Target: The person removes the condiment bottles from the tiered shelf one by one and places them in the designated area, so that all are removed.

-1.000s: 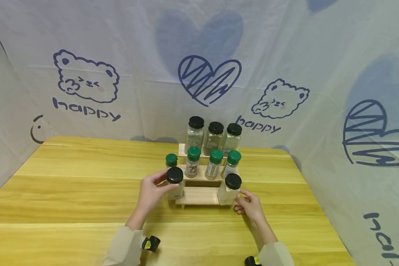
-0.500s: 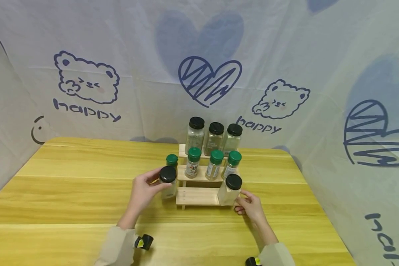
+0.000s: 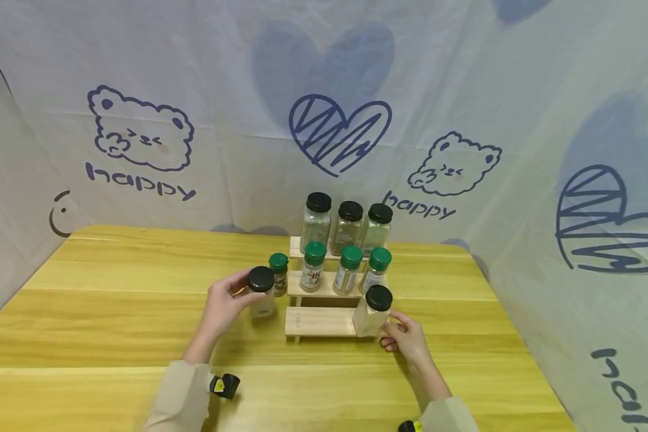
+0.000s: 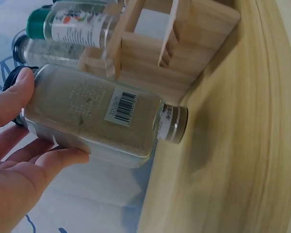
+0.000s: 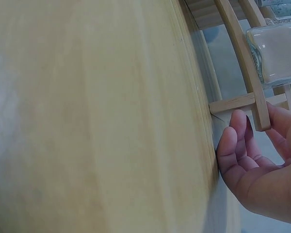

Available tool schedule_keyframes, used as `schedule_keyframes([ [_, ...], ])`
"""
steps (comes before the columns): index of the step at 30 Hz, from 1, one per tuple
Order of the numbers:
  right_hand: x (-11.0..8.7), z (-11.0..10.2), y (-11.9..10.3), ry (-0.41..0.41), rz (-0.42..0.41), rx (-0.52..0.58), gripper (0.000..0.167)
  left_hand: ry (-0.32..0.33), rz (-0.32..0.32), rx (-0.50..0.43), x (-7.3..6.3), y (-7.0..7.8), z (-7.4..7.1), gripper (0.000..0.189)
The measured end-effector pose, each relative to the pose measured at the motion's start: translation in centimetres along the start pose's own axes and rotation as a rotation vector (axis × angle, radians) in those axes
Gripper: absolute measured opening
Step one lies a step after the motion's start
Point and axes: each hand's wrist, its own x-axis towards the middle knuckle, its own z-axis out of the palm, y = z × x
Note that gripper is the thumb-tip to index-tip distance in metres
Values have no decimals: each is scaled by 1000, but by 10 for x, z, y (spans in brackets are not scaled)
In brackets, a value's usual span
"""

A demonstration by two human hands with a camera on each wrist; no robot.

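Note:
My left hand (image 3: 224,309) grips a square glass spice jar (image 3: 261,305) with a black lid, fingers and thumb around its upper part. In the left wrist view the jar (image 4: 87,114) shows a barcode sticker and tan powder inside. It is left of a three-step wooden spice rack (image 3: 318,323). My right hand (image 3: 407,343) holds the rack's front right corner, fingers curled at the end of the lowest step, as the right wrist view shows. Beside that hand, a black-lidded jar of pale powder (image 3: 369,318) stands on the right of the lowest step.
Three green-capped jars, one a white-labelled jar (image 3: 311,277), stand on the middle step. Three black-lidded jars, including a tall one (image 3: 317,231), fill the top step. A small green-capped jar (image 3: 279,281) stands on the wooden table (image 3: 113,312) left of the rack. A printed cloth (image 3: 237,72) hangs behind.
My left hand has carried its black-lidded jar leftward, away from the lowest step's left end, uncovering more of the small green-capped jar. My right hand has stayed at the rack's corner.

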Motion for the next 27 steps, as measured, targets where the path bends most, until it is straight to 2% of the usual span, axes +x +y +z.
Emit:
schedule_keyframes([
  [8, 0, 0, 1, 4, -2, -1, 37, -17, -30, 14, 11, -10, -3, 47],
  [20, 0, 0, 0, 0, 0, 4, 37, -36, -33, 57, 20, -19, -9, 49],
  [27, 1, 0, 0, 1, 4, 6, 37, -36, -34, 45, 28, -28, -13, 50],
])
